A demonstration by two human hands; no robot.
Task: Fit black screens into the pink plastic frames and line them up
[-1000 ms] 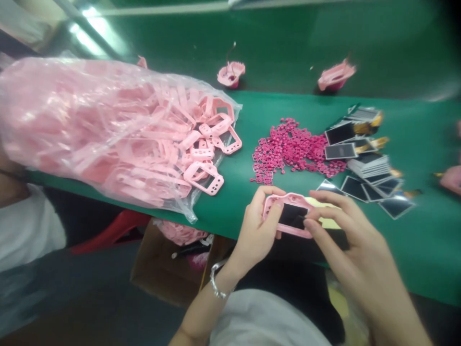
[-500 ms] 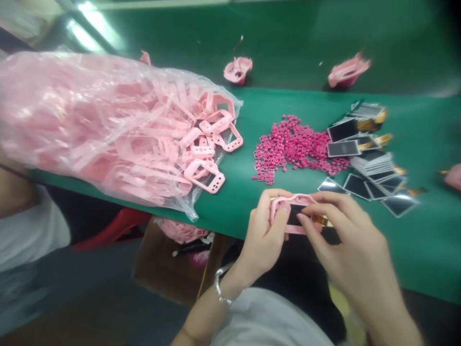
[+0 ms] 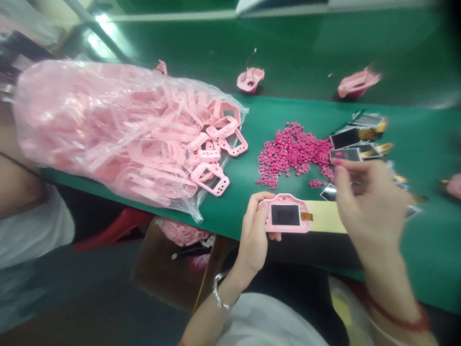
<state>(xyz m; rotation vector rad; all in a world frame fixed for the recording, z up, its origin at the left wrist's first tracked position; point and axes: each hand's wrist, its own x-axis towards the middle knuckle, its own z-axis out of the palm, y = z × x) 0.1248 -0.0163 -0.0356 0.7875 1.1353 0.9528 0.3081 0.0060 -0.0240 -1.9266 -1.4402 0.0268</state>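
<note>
My left hand (image 3: 255, 230) is closed on the left end of a pink plastic casing (image 3: 288, 198). A small dark display screen (image 3: 285, 215) sits in the casing, with its orange-brown flex cable (image 3: 307, 216) reaching over the right end. My right hand (image 3: 376, 206) is raised to the right, thumb and forefinger pinched on a small magenta button piece (image 3: 337, 161). Just left of those fingertips spreads a pile of magenta button pieces (image 3: 297, 149). Loose display screens (image 3: 345, 138) lie behind and partly under my right hand.
A clear plastic bag (image 3: 108, 120) full of pink casings covers the table's left side, several spilling out. A yellow strip (image 3: 327, 216) lies right of the held casing. Pink shells (image 3: 250, 80) stand along the back. Below the edge is a cardboard box (image 3: 169, 269); another person's arm (image 3: 18, 192) is at left.
My right hand has left the casing and moved up and right to the magenta pieces, pinching one. The screen now shows uncovered in the casing, still held by my left hand.
</note>
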